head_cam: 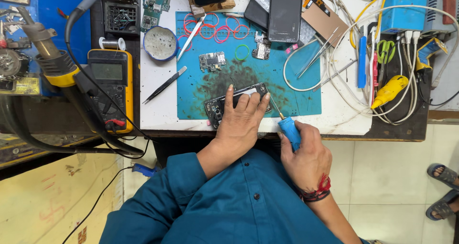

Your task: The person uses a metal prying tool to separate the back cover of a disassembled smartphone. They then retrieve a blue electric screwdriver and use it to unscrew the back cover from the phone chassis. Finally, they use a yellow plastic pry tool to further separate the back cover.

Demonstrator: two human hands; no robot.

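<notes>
At front edge of blue silicone work mat (287, 76): left hand (241, 122) lying flat, fingers spread, pressing down opened black smartphone (236, 103). Right hand (306, 153) gripping blue-handled precision screwdriver (287, 127), thin steel tip touching phone's right end. Best keeping tip seated square in screw, pressing lightly, pinning phone firmly. Mat soot-stained, rubbery; bare green circuit boards (213, 61), slim metal tweezers (165, 85) lying apart.

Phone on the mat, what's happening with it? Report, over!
Left hand pressing opened phone flat. Right hand gripping blue screwdriver, tip at phone's edge. White cables nearby, not blocking.
</notes>
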